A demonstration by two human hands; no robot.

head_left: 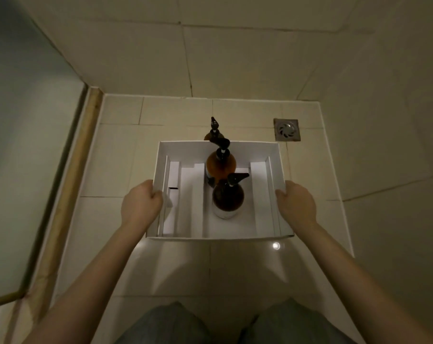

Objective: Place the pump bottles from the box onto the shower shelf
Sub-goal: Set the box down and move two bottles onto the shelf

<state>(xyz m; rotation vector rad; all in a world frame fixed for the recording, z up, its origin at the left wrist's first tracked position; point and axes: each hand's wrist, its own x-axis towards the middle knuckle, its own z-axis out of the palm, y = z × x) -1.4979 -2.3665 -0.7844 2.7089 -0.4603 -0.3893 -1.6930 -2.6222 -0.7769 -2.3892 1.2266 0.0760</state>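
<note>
Tiled shower floor (175,264) lies below me. Both hands, left (141,203) and right (297,203), grip the white box's (217,147) sides; two amber bottles (227,199) stand upright inside.

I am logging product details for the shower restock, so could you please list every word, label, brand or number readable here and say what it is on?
No text can be read in this view.
Near amber pump bottle: a pale label band at its base with a faint dark mark, too small and blurred to read.
Far amber pump bottle: dark label on its side, illegible.
White box: plain, no print visible.
Floor drain: no markings visible.
</note>
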